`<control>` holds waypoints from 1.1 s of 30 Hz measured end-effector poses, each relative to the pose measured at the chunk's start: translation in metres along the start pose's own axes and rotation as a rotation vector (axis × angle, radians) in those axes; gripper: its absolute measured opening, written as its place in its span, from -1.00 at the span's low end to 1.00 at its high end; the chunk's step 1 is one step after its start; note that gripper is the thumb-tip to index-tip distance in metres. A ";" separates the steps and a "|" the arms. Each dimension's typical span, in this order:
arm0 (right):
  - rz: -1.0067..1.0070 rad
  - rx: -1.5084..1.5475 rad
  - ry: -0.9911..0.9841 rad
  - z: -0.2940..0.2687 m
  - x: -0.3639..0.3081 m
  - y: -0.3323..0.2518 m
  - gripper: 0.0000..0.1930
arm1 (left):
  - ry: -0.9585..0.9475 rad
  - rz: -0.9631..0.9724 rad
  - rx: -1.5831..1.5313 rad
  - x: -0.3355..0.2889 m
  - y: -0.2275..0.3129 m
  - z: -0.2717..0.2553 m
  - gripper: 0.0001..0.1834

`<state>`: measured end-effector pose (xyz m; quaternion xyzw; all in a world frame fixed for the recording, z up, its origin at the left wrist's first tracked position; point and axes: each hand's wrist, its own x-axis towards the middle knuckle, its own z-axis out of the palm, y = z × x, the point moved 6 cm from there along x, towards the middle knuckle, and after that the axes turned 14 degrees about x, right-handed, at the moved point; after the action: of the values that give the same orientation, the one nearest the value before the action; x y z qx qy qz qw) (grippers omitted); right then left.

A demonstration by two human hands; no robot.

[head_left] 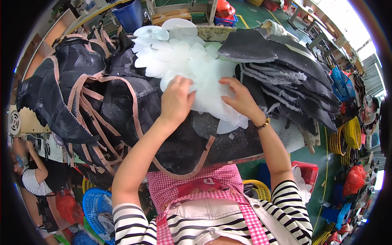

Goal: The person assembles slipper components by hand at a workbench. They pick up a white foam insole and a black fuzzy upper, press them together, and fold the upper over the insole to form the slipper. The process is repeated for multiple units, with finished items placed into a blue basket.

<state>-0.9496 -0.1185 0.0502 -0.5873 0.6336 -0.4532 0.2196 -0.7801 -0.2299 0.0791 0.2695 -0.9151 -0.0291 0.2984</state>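
Observation:
A heap of thin, whitish, see-through rounded sheets (175,57) spreads over the middle of the worktable. My left hand (177,98) lies at the near left side of the heap, fingers bent down against the sheets and thumb apart. On the near right side, my right hand (241,98), with a beaded bracelet at the wrist, has its fingers spread and curved toward the sheets; nothing shows between them. To the left lie black fabric pieces (118,94) edged with pink zigzag-cut strips. Stacked at the right are thick black padded pieces (281,73) with fuzzy grey edges.
A dark worktable edge (228,151) runs in front of my apron. Around it stand a blue basket (96,208), a red crate (308,173), yellow baskets (351,132) and a blue bin (128,16). Another person (36,175) sits at the far left.

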 end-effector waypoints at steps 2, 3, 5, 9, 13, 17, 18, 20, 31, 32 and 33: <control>-0.026 -0.076 0.019 -0.003 -0.018 0.001 -0.46 | -0.104 0.314 0.002 -0.002 0.025 0.011 -0.84; -0.039 -0.115 0.028 -0.001 -0.027 0.000 -0.46 | -0.155 0.471 0.000 -0.006 0.039 0.018 -0.87; 0.077 0.018 0.096 0.000 -0.039 0.003 -0.39 | -0.169 0.652 0.177 -0.012 0.064 0.034 -0.91; 0.129 0.194 0.207 0.008 -0.054 0.014 -0.33 | -0.173 0.823 0.342 -0.020 0.102 0.051 -0.92; 0.112 0.280 0.269 0.010 -0.060 0.011 -0.34 | -0.201 0.887 0.345 -0.027 0.113 0.060 -0.96; 0.041 0.180 0.323 0.013 -0.068 0.013 -0.36 | -0.302 0.560 -0.053 -0.012 0.093 0.065 -0.92; 0.034 0.159 0.332 0.013 -0.066 0.018 -0.37 | -0.386 0.377 -0.192 -0.006 0.080 0.070 -0.89; 0.048 0.156 0.352 0.012 -0.067 0.024 -0.39 | -0.539 -0.005 -0.462 0.004 0.057 0.073 -0.84; 0.005 0.210 0.474 0.005 -0.057 0.018 -0.85 | -0.554 -0.103 -0.695 -0.008 0.043 0.072 -0.61; 0.047 0.258 0.490 0.004 -0.057 0.021 -0.86 | -0.514 -0.077 -0.564 -0.007 0.046 0.065 -0.57; 0.016 0.273 0.525 0.003 -0.057 0.019 -0.86 | -0.474 -0.052 -0.434 -0.006 0.049 0.059 -0.53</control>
<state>-0.9456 -0.0672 0.0184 -0.4099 0.6065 -0.6690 0.1288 -0.8325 -0.1910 0.0385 0.2088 -0.9244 -0.2930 0.1267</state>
